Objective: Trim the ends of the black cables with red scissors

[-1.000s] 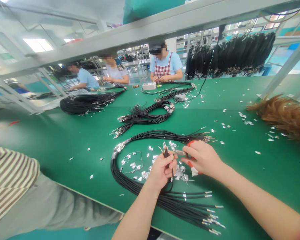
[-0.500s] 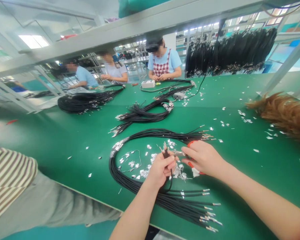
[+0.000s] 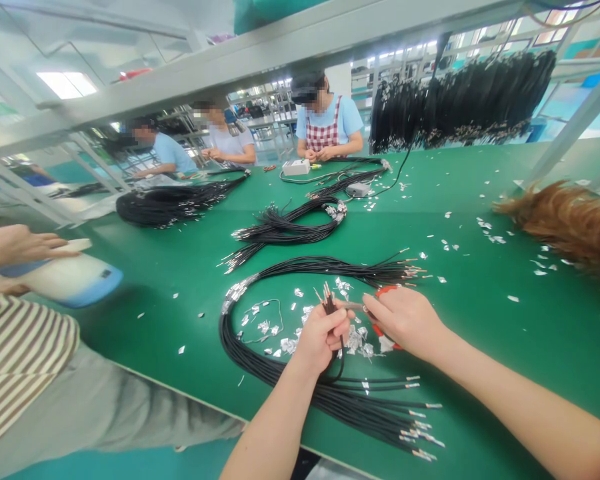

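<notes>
Curved bundle of black cables lay on the green table, its open side to the right, silver wrap at the bend. Left hand was over the bundle's hollow, thumb and fingers clamped round a few black cable ends, pale tips up. Right hand, near the bundle's open side, was closed round red-handled scissors; blades reached the left fingertips, contact with cable could not be told. Silver scraps lay within the bundle's curve. Beyond the bundle: a second looped bundle, then a person in a checked apron. Left of the bundle: a person in a striped top, one hand at a blurred white-and-blue object.
</notes>
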A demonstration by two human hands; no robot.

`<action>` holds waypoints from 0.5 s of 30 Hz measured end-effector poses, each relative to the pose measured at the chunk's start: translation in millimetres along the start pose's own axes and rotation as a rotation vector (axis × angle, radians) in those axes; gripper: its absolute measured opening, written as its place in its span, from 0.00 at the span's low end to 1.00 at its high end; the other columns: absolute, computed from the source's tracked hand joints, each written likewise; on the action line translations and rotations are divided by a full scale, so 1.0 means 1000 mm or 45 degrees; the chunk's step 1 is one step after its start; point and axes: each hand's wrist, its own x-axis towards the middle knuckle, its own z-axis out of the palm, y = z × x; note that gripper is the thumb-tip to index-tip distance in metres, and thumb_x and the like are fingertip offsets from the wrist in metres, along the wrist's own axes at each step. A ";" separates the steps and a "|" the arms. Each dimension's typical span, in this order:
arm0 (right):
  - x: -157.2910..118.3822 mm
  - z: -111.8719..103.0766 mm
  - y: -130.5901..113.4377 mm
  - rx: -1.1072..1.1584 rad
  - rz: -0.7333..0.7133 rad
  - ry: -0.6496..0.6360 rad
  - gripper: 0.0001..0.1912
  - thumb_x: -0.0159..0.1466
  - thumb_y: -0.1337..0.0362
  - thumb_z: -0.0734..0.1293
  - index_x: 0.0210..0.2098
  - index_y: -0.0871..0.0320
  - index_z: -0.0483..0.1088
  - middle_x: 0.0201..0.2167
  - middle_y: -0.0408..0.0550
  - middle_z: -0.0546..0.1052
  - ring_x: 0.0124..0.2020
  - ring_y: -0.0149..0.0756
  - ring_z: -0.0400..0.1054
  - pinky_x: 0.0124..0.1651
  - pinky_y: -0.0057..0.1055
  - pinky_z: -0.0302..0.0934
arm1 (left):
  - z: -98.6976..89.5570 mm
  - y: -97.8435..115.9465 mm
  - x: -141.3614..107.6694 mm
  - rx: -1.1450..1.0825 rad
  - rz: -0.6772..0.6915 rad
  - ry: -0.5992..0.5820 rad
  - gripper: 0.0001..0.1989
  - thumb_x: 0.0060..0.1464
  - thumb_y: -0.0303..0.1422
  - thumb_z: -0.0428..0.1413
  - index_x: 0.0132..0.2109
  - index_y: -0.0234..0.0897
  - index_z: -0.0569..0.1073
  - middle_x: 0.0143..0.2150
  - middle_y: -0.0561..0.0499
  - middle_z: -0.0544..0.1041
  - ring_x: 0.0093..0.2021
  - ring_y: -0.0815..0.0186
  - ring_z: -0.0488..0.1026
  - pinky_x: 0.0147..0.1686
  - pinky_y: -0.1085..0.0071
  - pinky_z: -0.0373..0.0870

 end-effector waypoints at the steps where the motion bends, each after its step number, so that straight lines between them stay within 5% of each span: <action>1: -0.001 0.000 0.000 -0.004 0.007 -0.005 0.10 0.60 0.72 0.57 0.26 0.59 0.67 0.15 0.41 0.61 0.19 0.29 0.50 0.25 0.31 0.40 | 0.001 0.000 0.000 -0.001 0.001 0.021 0.11 0.42 0.34 0.59 0.30 0.33 0.67 0.14 0.61 0.58 0.12 0.82 0.43 0.12 0.81 0.37; 7: -0.007 0.002 0.001 0.265 0.254 -0.013 0.11 0.61 0.68 0.58 0.23 0.58 0.66 0.15 0.40 0.64 0.18 0.27 0.55 0.24 0.27 0.46 | 0.003 0.002 0.001 0.054 0.033 0.108 0.12 0.41 0.34 0.60 0.29 0.34 0.64 0.16 0.59 0.64 0.11 0.82 0.47 0.12 0.81 0.38; 12: -0.005 0.002 0.002 1.119 0.895 -0.014 0.08 0.56 0.60 0.65 0.34 0.56 0.65 0.21 0.41 0.70 0.21 0.28 0.62 0.25 0.25 0.57 | 0.003 0.003 0.004 0.057 -0.018 0.083 0.11 0.41 0.33 0.59 0.29 0.33 0.65 0.16 0.58 0.65 0.11 0.82 0.48 0.11 0.81 0.38; 15: 0.008 -0.001 -0.001 1.673 1.005 -0.033 0.16 0.53 0.60 0.67 0.39 0.56 0.62 0.31 0.46 0.73 0.27 0.32 0.66 0.31 0.31 0.62 | 0.006 0.003 0.004 0.098 -0.022 0.083 0.12 0.41 0.34 0.60 0.29 0.33 0.64 0.16 0.58 0.64 0.11 0.82 0.47 0.11 0.81 0.37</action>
